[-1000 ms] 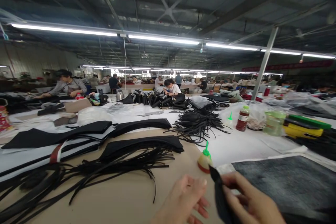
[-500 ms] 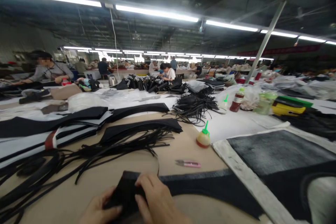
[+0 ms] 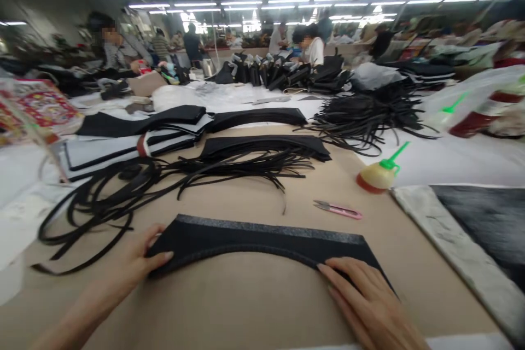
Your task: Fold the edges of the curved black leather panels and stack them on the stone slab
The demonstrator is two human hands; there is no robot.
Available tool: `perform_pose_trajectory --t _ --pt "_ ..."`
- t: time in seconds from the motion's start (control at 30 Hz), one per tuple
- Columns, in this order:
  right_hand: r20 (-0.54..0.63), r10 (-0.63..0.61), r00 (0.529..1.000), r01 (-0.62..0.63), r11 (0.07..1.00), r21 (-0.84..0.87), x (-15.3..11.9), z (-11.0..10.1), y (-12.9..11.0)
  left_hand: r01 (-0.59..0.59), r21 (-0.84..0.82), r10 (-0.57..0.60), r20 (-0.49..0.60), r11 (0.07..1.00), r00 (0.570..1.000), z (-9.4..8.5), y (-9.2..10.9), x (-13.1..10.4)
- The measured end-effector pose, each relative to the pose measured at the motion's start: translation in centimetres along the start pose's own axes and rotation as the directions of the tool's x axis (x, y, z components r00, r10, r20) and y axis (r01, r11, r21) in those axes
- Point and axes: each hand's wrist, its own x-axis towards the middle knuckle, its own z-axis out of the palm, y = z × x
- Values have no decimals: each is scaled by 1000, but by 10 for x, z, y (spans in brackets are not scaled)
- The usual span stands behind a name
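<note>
A curved black piece (image 3: pixel 254 238) lies across the brown tabletop (image 3: pixel 246 306), its inner curve facing me and a shinier strip along its far edge. My left hand (image 3: pixel 143 257) pinches its left end, thumb on top and fingers at the edge. Flat on the right part of the piece rests my right hand (image 3: pixel 365 290), its fingers stretched out and close together. Beyond the piece, to the right, are pink-handled thread snips (image 3: pixel 338 210) and a glue bottle (image 3: pixel 377 175) with a green nozzle.
Black strips (image 3: pixel 246 167) lie loosely behind the piece, with stacked curved black pieces (image 3: pixel 266 145) beyond. A bundle of black strips (image 3: pixel 369 112) sits further back. A pale-edged board (image 3: pixel 435 224) stands at the right. People (image 3: pixel 314 46) work in the background.
My hands have moved apart, the right one to the right. The black piece now lies spread between them, its left end no longer bunched up. The view has turned downward and left.
</note>
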Motion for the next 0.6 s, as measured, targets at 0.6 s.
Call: perform_pose_trajectory --t 0.6 --pt "-40 41 998 -39 998 58 13 -39 25 -530 325 572 -39 783 819 39 52 -53"
